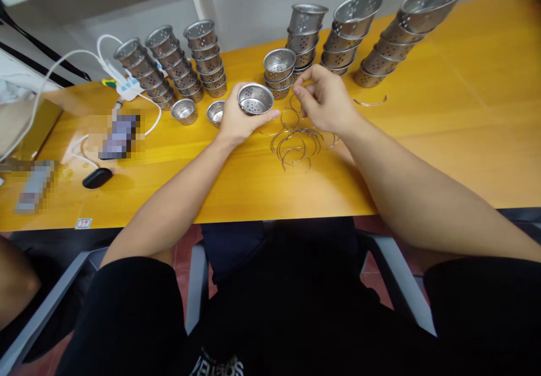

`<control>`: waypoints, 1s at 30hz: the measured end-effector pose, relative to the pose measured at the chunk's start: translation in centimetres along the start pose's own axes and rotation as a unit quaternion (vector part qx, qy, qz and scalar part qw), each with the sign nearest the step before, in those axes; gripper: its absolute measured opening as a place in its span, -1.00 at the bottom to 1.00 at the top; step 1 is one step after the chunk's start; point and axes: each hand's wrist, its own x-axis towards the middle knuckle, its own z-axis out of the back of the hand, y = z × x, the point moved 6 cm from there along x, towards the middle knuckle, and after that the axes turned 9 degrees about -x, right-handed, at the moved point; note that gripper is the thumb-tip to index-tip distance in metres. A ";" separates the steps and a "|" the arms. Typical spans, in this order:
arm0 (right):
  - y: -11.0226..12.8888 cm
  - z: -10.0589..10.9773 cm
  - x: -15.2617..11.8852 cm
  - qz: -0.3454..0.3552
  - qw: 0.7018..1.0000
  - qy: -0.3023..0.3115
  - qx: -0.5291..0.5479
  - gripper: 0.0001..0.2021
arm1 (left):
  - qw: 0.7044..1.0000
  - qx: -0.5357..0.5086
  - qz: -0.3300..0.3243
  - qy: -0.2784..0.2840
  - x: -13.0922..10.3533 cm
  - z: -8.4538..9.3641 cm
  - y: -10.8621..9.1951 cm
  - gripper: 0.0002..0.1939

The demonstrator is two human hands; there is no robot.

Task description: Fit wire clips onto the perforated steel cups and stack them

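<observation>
My left hand (239,118) is wrapped round a small perforated metal cup (256,100), holding it upright above the table with its open mouth facing me. To the right, my right hand (323,97) is closed in a pinch, thumb against fingers; whether a thin wire is between the fingertips I cannot make out. Below that hand lies a loose pile of curved metal wire handles (296,145). One separate wire handle (371,102) rests farther right. Behind my hands stands a short stack of perforated cups (279,71). Another single cup (215,112) is partly hidden by my left hand.
Tall cup stacks stand at the back left (207,54) and back right (389,43). A lone cup (184,111) sits left of my hand. A power strip (129,87) with white cables, a phone (120,136) and a black oval case (97,177) lie at left.
</observation>
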 end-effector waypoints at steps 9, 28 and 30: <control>0.4 0.8 0.2 0.026 0.999 -0.045 -0.010 -0.28 | 0.997 -0.059 0.028 0.033 1.7 -5.1 0.6 0.01; 0.5 -0.9 0.1 0.003 0.998 -0.039 -0.045 -0.47 | 0.991 -0.043 -0.022 0.127 -1.8 -6.5 -0.7 0.18; 0.5 -0.8 0.1 0.000 0.998 -0.042 -0.045 -0.47 | 0.990 -0.042 -0.020 0.134 -1.8 -6.6 -0.8 0.23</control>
